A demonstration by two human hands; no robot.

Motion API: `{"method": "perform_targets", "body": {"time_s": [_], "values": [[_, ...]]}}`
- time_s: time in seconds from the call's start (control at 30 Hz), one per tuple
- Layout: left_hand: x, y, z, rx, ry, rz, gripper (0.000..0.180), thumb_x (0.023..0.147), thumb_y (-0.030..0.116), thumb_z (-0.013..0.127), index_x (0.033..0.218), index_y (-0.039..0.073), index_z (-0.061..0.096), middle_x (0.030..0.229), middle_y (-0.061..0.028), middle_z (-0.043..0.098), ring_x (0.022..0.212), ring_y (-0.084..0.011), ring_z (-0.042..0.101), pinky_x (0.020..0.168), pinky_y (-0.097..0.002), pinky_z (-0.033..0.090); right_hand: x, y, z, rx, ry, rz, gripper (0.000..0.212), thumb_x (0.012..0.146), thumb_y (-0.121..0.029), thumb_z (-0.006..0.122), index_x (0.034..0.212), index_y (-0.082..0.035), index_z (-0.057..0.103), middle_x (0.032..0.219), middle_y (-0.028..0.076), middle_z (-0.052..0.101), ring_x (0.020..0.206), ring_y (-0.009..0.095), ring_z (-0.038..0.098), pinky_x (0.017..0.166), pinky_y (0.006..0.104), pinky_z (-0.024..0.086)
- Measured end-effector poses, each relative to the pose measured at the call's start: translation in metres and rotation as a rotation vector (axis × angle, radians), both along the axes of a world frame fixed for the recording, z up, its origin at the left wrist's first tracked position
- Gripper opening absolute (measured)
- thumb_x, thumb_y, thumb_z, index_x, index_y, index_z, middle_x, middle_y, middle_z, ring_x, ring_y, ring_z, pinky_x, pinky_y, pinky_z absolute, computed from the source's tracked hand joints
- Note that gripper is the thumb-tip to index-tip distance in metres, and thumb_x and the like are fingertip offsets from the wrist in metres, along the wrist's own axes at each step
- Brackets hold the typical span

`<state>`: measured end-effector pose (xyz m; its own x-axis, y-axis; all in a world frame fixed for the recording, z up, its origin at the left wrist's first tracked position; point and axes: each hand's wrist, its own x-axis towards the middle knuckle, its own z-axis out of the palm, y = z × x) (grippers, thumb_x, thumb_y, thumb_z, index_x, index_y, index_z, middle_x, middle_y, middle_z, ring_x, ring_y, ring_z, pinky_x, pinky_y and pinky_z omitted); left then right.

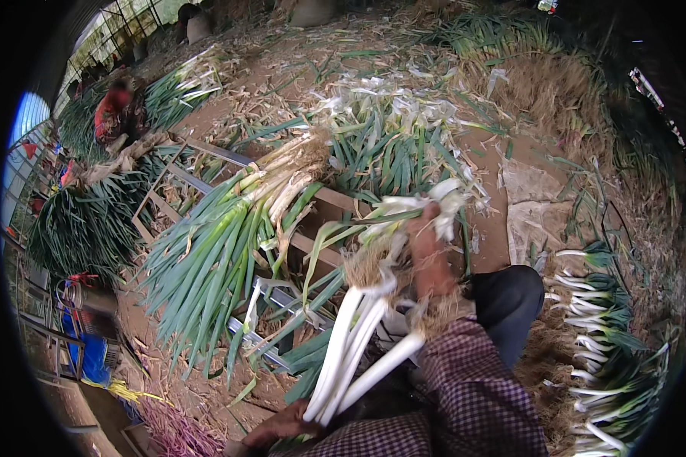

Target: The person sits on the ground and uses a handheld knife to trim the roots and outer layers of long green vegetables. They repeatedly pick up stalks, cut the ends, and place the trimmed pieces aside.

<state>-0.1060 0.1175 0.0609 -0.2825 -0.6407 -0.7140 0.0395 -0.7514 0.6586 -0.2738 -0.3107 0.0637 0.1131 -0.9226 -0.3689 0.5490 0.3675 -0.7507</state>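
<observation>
My left hand (283, 423) is closed round several long green onions at the lower middle. Their peeled white stems (351, 343) slant up to the right, with brown, stringy roots (367, 268) at the upper end. My right hand (434, 259), blurred by motion, is just beyond those roots. Pale, torn outer leaves (446, 204) appear caught in its fingers, which are smeared. To the left, a big bunch of unpeeled green onions (213, 228) rests across a frame of wood and metal (206, 183), roots toward the far side.
Peeled green onions (591, 350) lie in a row at the right. Stripped leaves (396, 137) are heaped ahead. A rooty pile (556, 84) stands far right. Another person (118, 114) sits far left near dark green bundles (84, 221). Purple and yellow ties (175, 426) lie lower left.
</observation>
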Motion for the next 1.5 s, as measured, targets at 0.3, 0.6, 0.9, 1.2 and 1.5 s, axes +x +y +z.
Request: {"method": "perform_targets", "body": {"time_s": [0.3,0.6,0.9,1.2,1.5], "values": [[0.066,0.002,0.002,-0.103,-0.081,0.552,0.036,0.068,-0.003,0.076,0.103,-0.001,0.067,0.088,-0.0118,0.072,0.08,-0.0244,0.073,0.077,-0.0365,0.06,0.042,-0.028,0.022,0.098,-0.188,-0.176,0.035,0.086,-0.016,0.077,0.118,-0.007,0.065,0.106,0.007,0.063,0.098,0.029,0.063,0.084,0.0503,0.055],[0.138,0.014,-0.029,-0.187,-0.233,0.835,0.053,0.061,0.013,0.077,0.11,0.0,0.065,0.091,-0.0098,0.069,0.083,-0.0214,0.069,0.074,-0.035,0.059,0.069,0.191,0.036,-0.11,-0.424,1.335,0.063,0.084,-0.029,0.081,0.131,0.001,0.051,0.124,0.019,0.065,0.109,0.026,0.067,0.096,0.0441,0.057],[0.117,0.013,-0.006,-0.248,-0.303,0.753,0.037,0.058,0.003,0.075,0.093,-0.001,0.067,0.08,-0.0095,0.067,0.076,-0.0233,0.067,0.072,-0.0381,0.058,0.091,-0.079,0.157,-0.719,0.71,0.546,0.038,0.078,0.008,0.068,0.116,0.002,0.064,0.098,0.013,0.069,0.082,0.019,0.069,0.073,0.0284,0.062],[0.084,-0.004,-0.027,-0.142,-0.184,0.496,0.03,0.068,-0.002,0.078,0.097,0.002,0.072,0.09,-0.0078,0.073,0.081,-0.0196,0.071,0.079,-0.0369,0.06,0.093,0.012,0.11,-0.801,0.611,0.57,0.09,0.082,-0.026,0.081,0.155,-0.006,0.032,0.15,0.023,0.043,0.102,0.025,0.066,0.083,0.035,0.062],[0.057,-0.022,-0.05,-0.13,-0.152,0.248,0.028,0.076,-0.004,0.076,0.103,0.0,0.068,0.091,-0.01,0.073,0.08,-0.0205,0.073,0.077,-0.0366,0.062,0.081,0.063,0.002,-0.989,0.831,0.53,0.044,0.091,-0.042,0.073,0.094,0.002,0.073,0.065,0.008,0.065,0.057,0.016,0.06,0.055,0.0363,0.049]]}}
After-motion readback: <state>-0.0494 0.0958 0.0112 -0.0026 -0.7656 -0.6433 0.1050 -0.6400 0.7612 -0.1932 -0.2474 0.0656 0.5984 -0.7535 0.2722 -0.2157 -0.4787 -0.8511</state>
